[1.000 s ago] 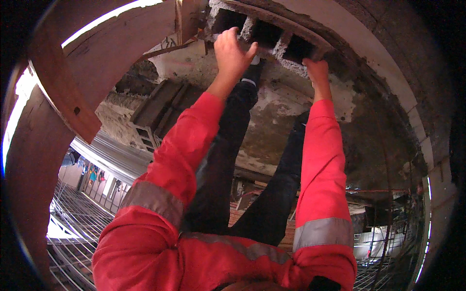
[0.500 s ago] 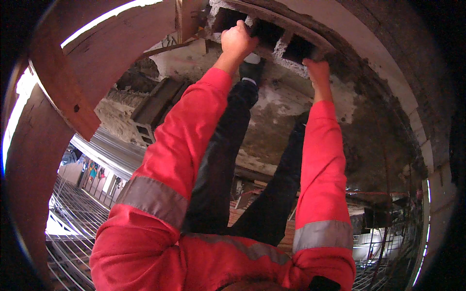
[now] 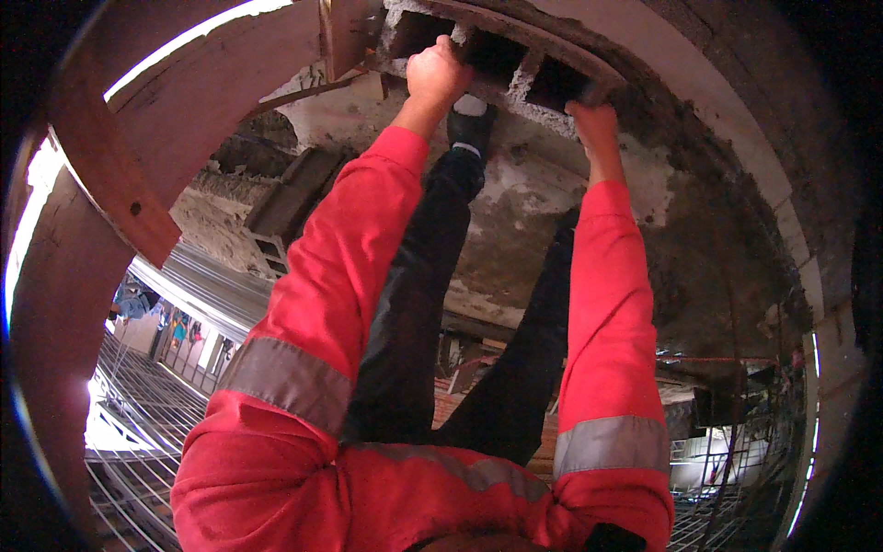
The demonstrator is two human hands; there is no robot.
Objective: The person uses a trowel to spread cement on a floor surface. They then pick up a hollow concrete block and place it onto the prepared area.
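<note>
At the far side, against the wall, is a grey hollow concrete block (image 3: 522, 81) with its dark cavities facing me. My left hand (image 3: 437, 72) is closed on the block's near edge, left of its middle, with the thumb up by a web between two cavities. Farther right, my right hand (image 3: 594, 127) grips the block near its right end. Both arms reach out nearly straight in red sleeves with grey bands. What lies beneath the block, and most of my fingertips, cannot be seen.
Another hollow block (image 3: 287, 207) lies on the ledge to the left. A wooden board (image 3: 124, 189) juts in at the left, and a wooden post (image 3: 342, 39) stands by the held block. Wire mesh (image 3: 152, 414) spreads at lower left. My shoe (image 3: 472, 124) is below the block.
The whole view has shifted slightly, so hands, block and surroundings appear a little farther left. Both hands keep their hold on the block.
</note>
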